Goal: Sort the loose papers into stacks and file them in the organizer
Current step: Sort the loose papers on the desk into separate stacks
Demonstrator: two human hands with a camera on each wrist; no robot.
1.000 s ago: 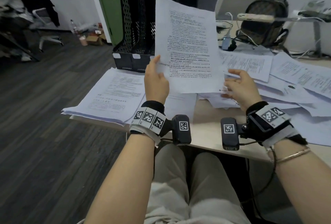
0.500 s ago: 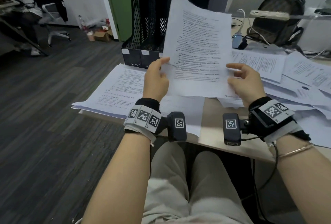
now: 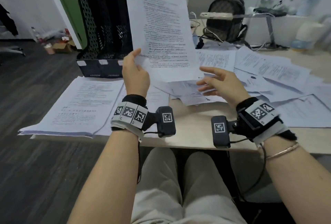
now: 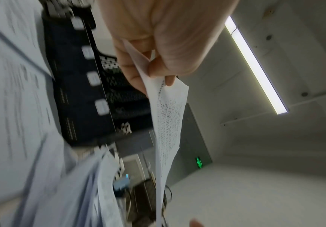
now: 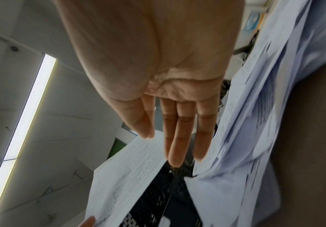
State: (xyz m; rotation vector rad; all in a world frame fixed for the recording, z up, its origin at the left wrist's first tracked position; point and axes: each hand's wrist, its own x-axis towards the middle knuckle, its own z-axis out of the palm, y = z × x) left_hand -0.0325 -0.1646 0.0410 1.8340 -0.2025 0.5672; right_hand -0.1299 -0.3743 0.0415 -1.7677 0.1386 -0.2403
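Observation:
My left hand (image 3: pixel 135 70) pinches the lower left edge of a printed sheet (image 3: pixel 161 32) and holds it upright above the desk; the pinch shows close up in the left wrist view, hand (image 4: pixel 150 61) on sheet (image 4: pixel 167 122). My right hand (image 3: pixel 220 83) hovers beside the sheet's lower right corner with fingers straight, holding nothing; its fingers (image 5: pixel 179 135) are spread flat near the sheet (image 5: pixel 131 172). A black mesh organizer (image 3: pixel 102 32) stands behind the sheet at the desk's back left. One neat stack (image 3: pixel 78 105) lies at front left. Loose papers (image 3: pixel 265 78) cover the right side.
A dark backpack (image 3: pixel 225 16) and cables sit at the back of the desk (image 3: pixel 193 132), next to a white laptop edge. A green door (image 3: pixel 71 0) and boxes on the floor lie to the left. My knees are under the desk's front edge.
My right hand has let go of the sheet's right edge and opened. The left hand has raised the sheet, which now tilts left.

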